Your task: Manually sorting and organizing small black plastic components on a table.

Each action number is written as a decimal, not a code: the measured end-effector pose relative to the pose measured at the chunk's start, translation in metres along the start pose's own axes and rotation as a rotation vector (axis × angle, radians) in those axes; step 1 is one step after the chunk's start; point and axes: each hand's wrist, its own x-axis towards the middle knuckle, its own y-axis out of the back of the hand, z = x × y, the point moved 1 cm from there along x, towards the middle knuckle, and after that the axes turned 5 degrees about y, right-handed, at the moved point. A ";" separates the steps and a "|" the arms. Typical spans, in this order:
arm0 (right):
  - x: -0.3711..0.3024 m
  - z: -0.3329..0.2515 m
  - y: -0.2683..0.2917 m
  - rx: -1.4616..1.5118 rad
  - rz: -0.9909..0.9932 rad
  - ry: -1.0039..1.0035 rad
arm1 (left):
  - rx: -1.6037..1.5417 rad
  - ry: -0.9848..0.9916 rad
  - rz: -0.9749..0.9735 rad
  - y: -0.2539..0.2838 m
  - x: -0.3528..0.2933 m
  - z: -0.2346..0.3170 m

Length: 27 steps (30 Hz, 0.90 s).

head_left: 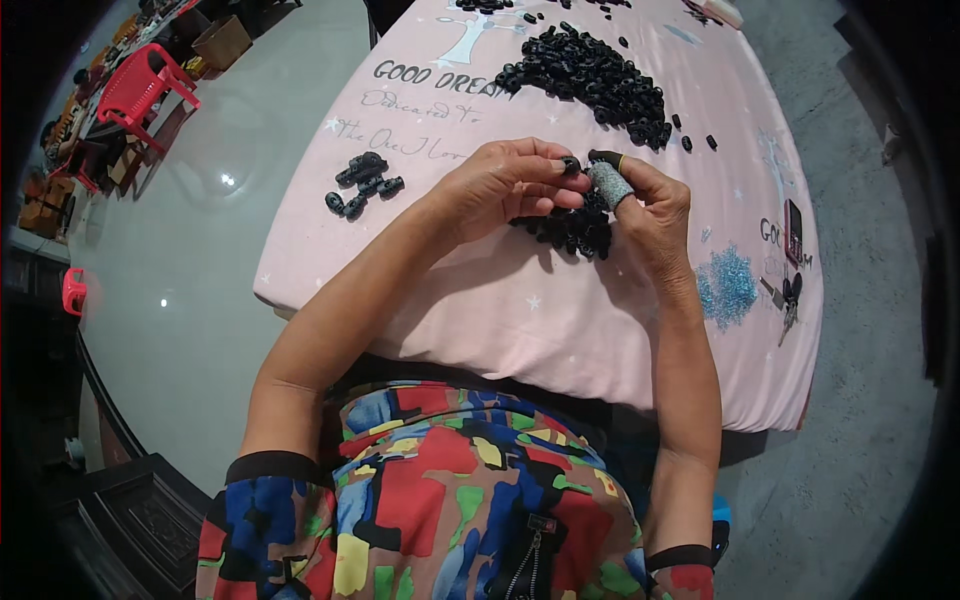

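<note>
My left hand (pixel 510 185) is closed in a pinch on a small black plastic piece (pixel 570 166) above the pink cloth. Close beside it, my right hand (pixel 655 205) has its fingers drawn together at the same piece; a grey wrap (pixel 609 185) covers one digit and a black cover with a yellow edge (pixel 606 158) another. Whatever sits between the right fingertips is too small to make out. Below both hands lies a small heap of black pieces (pixel 578 235), partly hidden by them. Several larger-looking black pieces (pixel 362 182) form a group left of my left forearm.
A big heap of black plastic pieces (pixel 590 80) spreads across the far part of the cloth-covered table (pixel 440 300). Tiny blue translucent bits (pixel 727 286) lie at the right, near keys (pixel 789 310) and a phone-like device (pixel 793 232). A red plastic chair (pixel 145 95) stands far left.
</note>
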 end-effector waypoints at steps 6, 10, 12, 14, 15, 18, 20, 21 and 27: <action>0.000 -0.005 -0.001 -0.063 -0.082 0.064 | 0.038 0.007 -0.006 -0.002 -0.001 -0.003; 0.000 -0.009 -0.002 -0.199 -0.085 0.178 | 0.050 0.004 -0.013 -0.003 -0.003 -0.002; 0.000 -0.010 -0.002 -0.230 -0.082 0.197 | 0.053 0.004 -0.012 -0.003 -0.002 -0.003; 0.000 -0.011 -0.003 -0.283 -0.058 0.229 | 0.054 0.014 -0.056 -0.002 -0.001 -0.005; 0.000 -0.012 -0.003 -0.281 -0.061 0.228 | 0.052 0.014 -0.053 -0.002 -0.001 -0.005; 0.001 -0.017 -0.001 -0.399 -0.119 0.267 | 0.054 0.032 -0.045 -0.004 -0.002 -0.004; 0.002 -0.020 -0.001 -0.464 -0.099 0.423 | 0.037 0.018 -0.045 -0.005 -0.002 -0.004; 0.003 -0.019 -0.001 -0.464 -0.100 0.423 | 0.037 0.018 -0.044 -0.003 -0.001 -0.005; 0.004 -0.011 -0.005 -0.274 -0.059 0.328 | -0.054 -0.022 -0.067 0.005 0.002 -0.003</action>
